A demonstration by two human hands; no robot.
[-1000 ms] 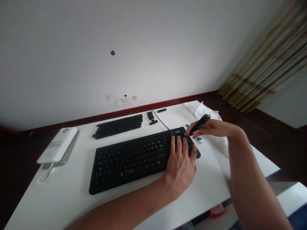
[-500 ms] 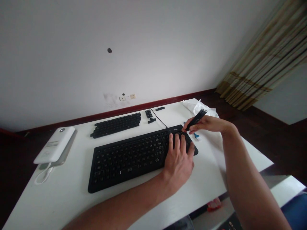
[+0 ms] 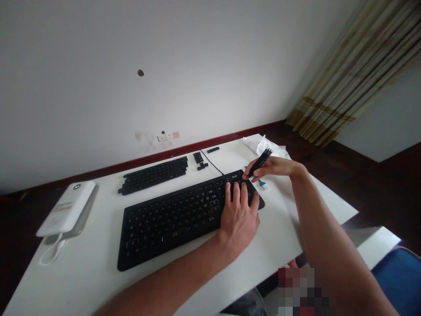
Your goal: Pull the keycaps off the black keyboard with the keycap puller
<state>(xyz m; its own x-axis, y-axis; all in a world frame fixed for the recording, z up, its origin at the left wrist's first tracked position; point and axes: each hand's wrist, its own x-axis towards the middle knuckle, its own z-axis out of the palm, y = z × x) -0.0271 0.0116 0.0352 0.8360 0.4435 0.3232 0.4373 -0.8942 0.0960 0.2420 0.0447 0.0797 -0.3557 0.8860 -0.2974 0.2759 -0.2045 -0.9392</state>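
Observation:
A black keyboard [image 3: 171, 219] with its keycaps off, bare sockets showing, lies across the white table. My left hand [image 3: 239, 217] rests on its right end, fingers spread over the number pad area. Pinched in my right hand [image 3: 271, 166] is a slim black tool [image 3: 261, 162] with several prongs at its upper end; its exact kind is unclear. The tool's lower end meets the keyboard's upper right corner, partly hidden by my fingers. Behind the keyboard, loose black keycaps [image 3: 154, 174] lie in rows, with smaller groups of keycaps [image 3: 198, 158] to their right.
A white power bank [image 3: 67, 208] with a short white cable lies at the left on a flat device. Beside my right hand is a small blue-and-white brush-like piece [image 3: 262, 184]. A crumpled white bag [image 3: 266, 145] occupies the back right corner. The keyboard's cable runs backward.
The whole view has shifted slightly, so things appear farther left. Both hands keep nearly the same places on the keyboard, and the black tool stays in my right hand.

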